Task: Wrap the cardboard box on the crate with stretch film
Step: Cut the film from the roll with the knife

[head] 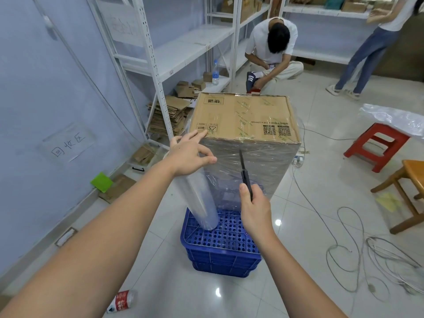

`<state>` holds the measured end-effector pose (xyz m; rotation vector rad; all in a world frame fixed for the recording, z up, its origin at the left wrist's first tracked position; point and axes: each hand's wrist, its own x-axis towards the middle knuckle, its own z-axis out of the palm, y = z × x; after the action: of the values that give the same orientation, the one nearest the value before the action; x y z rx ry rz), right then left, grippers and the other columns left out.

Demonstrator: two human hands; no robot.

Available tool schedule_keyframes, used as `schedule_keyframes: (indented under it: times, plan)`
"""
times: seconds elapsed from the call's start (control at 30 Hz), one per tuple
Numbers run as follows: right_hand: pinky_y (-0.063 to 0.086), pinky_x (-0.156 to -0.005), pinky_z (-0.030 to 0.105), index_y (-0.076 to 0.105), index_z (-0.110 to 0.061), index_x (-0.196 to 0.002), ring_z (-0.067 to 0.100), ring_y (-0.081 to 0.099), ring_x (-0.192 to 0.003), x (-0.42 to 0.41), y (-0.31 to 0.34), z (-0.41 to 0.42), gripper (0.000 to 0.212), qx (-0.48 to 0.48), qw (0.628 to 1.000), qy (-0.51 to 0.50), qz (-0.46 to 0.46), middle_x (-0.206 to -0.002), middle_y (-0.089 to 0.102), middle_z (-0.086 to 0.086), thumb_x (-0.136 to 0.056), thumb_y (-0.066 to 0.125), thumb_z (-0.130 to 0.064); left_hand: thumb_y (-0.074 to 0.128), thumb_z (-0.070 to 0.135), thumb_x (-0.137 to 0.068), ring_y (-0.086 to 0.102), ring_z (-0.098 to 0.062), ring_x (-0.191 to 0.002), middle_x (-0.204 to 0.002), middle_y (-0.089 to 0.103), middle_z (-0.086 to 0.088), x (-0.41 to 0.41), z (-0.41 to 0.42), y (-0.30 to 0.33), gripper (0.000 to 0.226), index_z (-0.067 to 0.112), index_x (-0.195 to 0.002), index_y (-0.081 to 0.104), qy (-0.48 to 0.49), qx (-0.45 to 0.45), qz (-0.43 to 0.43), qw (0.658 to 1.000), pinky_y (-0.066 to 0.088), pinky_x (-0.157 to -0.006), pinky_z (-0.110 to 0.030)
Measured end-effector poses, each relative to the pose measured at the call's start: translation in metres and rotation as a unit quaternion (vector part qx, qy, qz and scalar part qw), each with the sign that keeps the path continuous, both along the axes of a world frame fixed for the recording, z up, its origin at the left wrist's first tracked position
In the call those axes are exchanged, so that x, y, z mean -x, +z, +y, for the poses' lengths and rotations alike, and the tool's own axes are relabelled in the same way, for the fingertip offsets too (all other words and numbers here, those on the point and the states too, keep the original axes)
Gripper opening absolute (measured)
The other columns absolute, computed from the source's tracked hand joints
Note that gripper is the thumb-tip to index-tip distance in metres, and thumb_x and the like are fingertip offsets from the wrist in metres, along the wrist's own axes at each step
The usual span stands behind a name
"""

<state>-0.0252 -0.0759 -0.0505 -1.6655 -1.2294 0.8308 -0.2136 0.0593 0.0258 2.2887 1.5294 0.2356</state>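
The tall brown cardboard box (pixel 244 115) stands upright on the far part of the blue perforated plastic crate (pixel 221 239), directly ahead of both hands, its side faces already covered in clear, wrinkled stretch film while the printed top is bare.

The left hand (pixel 188 154) hovers at the box's near left top corner, fingers spread and relaxed, the longest fingertips touching the corner edge; it grips nothing. Just below its wrist stands the transparent roll of stretch film (pixel 202 198), tilted, its lower end resting on the crate's near left area, a sheet of film running from it to the box.

The right hand (pixel 253 207) is lower and nearer, over the crate's near right part, fingers curled around the handle of a slim black blade-like cutting tool (pixel 244 171). The tool points up and away, its tip against the wrapped front face of the box, midway between the two hands.

Right of the right hand, well apart, stands a red plastic stool (pixel 376 145), with loose grey cable (pixel 358 249) on the tiled floor.
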Motion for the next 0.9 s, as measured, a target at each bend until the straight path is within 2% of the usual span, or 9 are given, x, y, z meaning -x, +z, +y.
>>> schedule_keyframes:
  times: [0.13,0.23,0.37,0.57,0.7,0.9]
  plan:
    - [0.04,-0.059,0.041,0.05,-0.023,-0.082,0.014,0.047,-0.06,0.006,-0.001,0.003,0.031,0.014,0.998,0.045,-0.035,-0.065,0.051,-0.004,-0.103,0.036,-0.041,0.056,0.062,-0.097,0.004,-0.009,-0.156,-0.17,0.015,0.016,-0.002,0.0,-0.001,0.017,0.06,-0.101,0.073,0.002,-0.004,-0.002,1.0,0.002,-0.121,-0.048]
    - [0.038,-0.056,0.041,0.049,-0.023,-0.082,0.018,0.047,-0.058,0.012,-0.002,0.006,0.034,0.008,0.996,0.042,-0.072,-0.062,0.051,-0.002,-0.104,0.034,-0.043,0.057,0.061,-0.097,0.006,-0.01,-0.156,-0.17,0.017,0.015,-0.003,0.0,-0.002,0.015,0.061,-0.098,0.072,0.007,-0.01,0.001,1.0,0.003,-0.12,-0.047]
    - [0.035,-0.054,0.036,0.038,-0.027,-0.074,0.019,0.047,-0.057,0.018,0.0,0.019,0.035,0.016,0.995,0.033,-0.09,-0.062,0.051,0.0,-0.102,0.035,-0.047,0.057,0.06,-0.097,0.006,-0.009,-0.156,-0.17,0.018,0.014,-0.003,0.0,-0.002,0.016,0.059,-0.097,0.072,0.011,-0.017,0.002,1.0,0.003,-0.119,-0.046]
    - [0.04,-0.057,0.038,0.038,-0.024,-0.078,0.023,0.05,-0.062,0.022,0.004,0.038,0.033,0.04,0.992,0.071,-0.096,-0.069,0.056,0.006,-0.103,0.035,-0.045,0.055,0.06,-0.098,0.006,-0.01,-0.156,-0.17,0.017,0.013,-0.004,-0.001,-0.003,0.02,0.055,-0.103,0.074,0.016,-0.019,0.016,1.0,0.004,-0.118,-0.047]
    - [0.035,-0.053,0.036,0.037,-0.026,-0.077,0.018,0.045,-0.055,0.019,0.0,0.029,0.031,0.043,0.993,0.079,-0.083,-0.065,0.054,0.005,-0.103,0.036,-0.043,0.055,0.059,-0.099,0.006,-0.01,-0.156,-0.17,0.017,0.013,-0.006,0.0,-0.003,0.02,0.056,-0.102,0.074,0.02,-0.018,0.013,1.0,0.003,-0.117,-0.047]
    - [0.032,-0.052,0.035,0.039,-0.021,-0.079,0.016,0.041,-0.053,0.016,0.003,0.022,0.031,0.039,0.994,0.074,-0.071,-0.064,0.052,0.004,-0.104,0.038,-0.04,0.058,0.057,-0.097,0.007,-0.011,-0.156,-0.17,0.019,0.013,-0.011,0.002,-0.003,0.015,0.056,-0.097,0.074,0.032,-0.025,0.015,0.999,0.006,-0.117,-0.048]
